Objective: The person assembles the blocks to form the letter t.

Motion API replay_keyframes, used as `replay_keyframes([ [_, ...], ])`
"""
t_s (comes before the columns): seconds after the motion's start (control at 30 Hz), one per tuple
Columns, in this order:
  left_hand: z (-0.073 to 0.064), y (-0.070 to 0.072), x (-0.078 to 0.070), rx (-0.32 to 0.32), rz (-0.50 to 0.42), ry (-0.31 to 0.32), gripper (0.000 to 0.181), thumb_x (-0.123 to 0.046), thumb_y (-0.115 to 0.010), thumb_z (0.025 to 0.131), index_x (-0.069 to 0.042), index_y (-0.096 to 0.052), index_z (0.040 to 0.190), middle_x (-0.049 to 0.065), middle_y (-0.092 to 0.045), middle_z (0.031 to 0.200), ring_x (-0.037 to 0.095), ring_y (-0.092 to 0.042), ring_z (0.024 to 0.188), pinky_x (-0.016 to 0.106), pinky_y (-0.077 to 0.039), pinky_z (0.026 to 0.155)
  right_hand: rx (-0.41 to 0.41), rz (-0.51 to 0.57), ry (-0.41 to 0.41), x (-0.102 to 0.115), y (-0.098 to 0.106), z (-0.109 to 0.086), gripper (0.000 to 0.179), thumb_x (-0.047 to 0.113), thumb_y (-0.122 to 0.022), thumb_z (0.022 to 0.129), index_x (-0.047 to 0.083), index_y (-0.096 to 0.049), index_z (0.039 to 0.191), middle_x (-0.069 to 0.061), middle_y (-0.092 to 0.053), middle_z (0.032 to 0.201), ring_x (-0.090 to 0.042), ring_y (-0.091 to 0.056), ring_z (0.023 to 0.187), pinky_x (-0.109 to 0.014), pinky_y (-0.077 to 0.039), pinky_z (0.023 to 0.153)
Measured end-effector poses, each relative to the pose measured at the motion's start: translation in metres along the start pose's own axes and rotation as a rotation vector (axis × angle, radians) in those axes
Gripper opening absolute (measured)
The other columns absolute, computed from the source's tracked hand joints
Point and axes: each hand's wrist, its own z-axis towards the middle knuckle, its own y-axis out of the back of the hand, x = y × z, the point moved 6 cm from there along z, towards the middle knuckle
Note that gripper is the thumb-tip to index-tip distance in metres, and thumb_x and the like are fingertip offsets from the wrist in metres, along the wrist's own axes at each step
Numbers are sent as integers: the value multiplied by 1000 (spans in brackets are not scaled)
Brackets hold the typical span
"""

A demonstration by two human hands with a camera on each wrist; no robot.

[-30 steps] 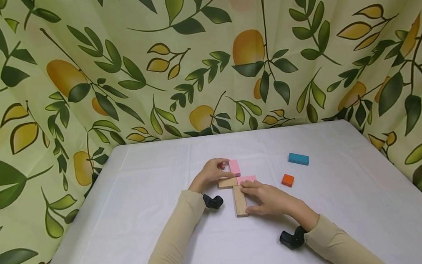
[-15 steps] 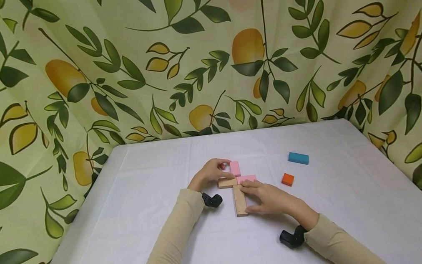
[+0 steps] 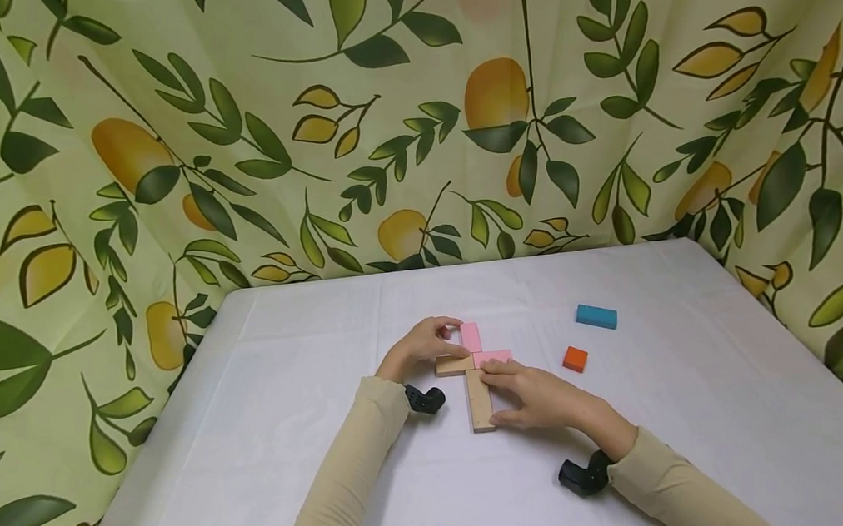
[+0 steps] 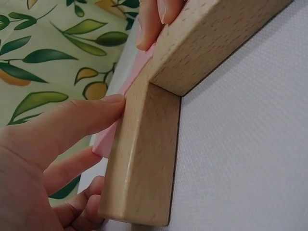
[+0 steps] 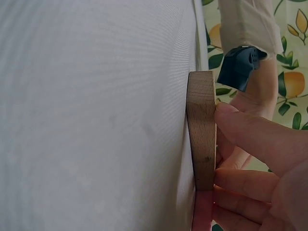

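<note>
Pink blocks (image 3: 470,335): flat pastel. Wood blocks (image 3: 481,400): pale tan, fine darker grain flecks in left wrist view. Blue block (image 3: 596,316): solid teal-blue. Orange block (image 3: 574,358): solid red-orange. Cloth (image 3: 224,497): white. Curtain (image 3: 420,163): pale yellow-green, printed green leaves, dark-outlined yellow leaves, orange fruit. Sleeves (image 3: 328,480): plain beige. Wrist cams (image 3: 426,400): black.

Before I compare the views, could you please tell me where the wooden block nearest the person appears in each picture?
Head: the near wooden block is below and slightly right of centre.
Left wrist: the near wooden block runs in from the upper right.
Right wrist: the near wooden block runs vertically, right of centre.
Shared landmark: the right hand, whose fingers show beside it in every view.
</note>
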Motion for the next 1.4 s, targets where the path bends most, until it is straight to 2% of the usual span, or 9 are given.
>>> replay_keyframes([
  [0.27,-1,0,-1,8,0,-15,59,-25,-77,80,-12,-57,133,6,-53,100,15,-46,89,21,-36,71,1,0,-2,1,1,0,67,34,-74,83,2,-52,137,-16,-48,148,-35,-46,137,-50,-43,108],
  [0.63,1,-2,1,-6,3,14,51,-27,-70,87,-13,-57,134,10,-56,109,18,-48,94,23,-39,73,-2,0,1,0,0,0,67,35,-73,83,2,-52,137,-16,-48,148,-35,-46,138,-50,-43,108],
  [0.77,3,-2,2,-3,1,15,51,-27,-71,85,-14,-58,132,10,-57,106,19,-50,94,26,-41,78,0,1,-3,0,0,0,67,35,-73,83,2,-52,137,-16,-48,148,-35,-45,138,-50,-43,108],
  [0.8,4,-2,2,-4,7,-8,51,-30,-72,85,-14,-59,131,9,-56,103,18,-50,91,26,-41,76,0,3,-5,0,0,0,67,35,-73,83,2,-52,137,-16,-47,149,-35,-45,138,-50,-42,109],
  [0.9,5,-1,2,-3,14,-10,51,-31,-73,84,-15,-59,130,8,-56,101,18,-50,90,27,-42,76,3,6,-9,-1,0,0,67,36,-73,83,2,-52,137,-16,-47,149,-35,-45,139,-50,-42,109],
  [1.0,2,-1,1,-8,0,-3,51,-29,-73,84,-14,-59,131,9,-57,103,18,-50,92,27,-41,76,6,12,-11,-1,0,0,67,36,-73,83,2,-52,138,-16,-47,149,-35,-44,139,-51,-43,108],
  [1.03,1,-1,0,-11,-6,17,51,-26,-72,85,-13,-58,132,11,-57,106,20,-50,94,27,-41,78,7,10,-10,-1,0,0,67,36,-73,83,2,-52,138,-16,-47,149,-35,-44,139,-51,-43,108],
  [1.3,-9,-2,-10,-96,84,-87,51,-23,-68,88,-5,-55,135,14,-59,105,16,-49,88,22,-40,76,11,8,-18,-1,1,-1,66,35,-73,84,3,-52,138,-15,-46,150,-37,-43,139,-52,-41,109],
  [1.4,-12,-2,-10,-109,84,-93,52,-24,-67,89,-5,-54,136,14,-60,108,16,-50,89,24,-42,78,13,11,-13,-1,1,-1,66,35,-73,84,3,-52,138,-15,-45,150,-39,-42,139,-54,-40,110],
])
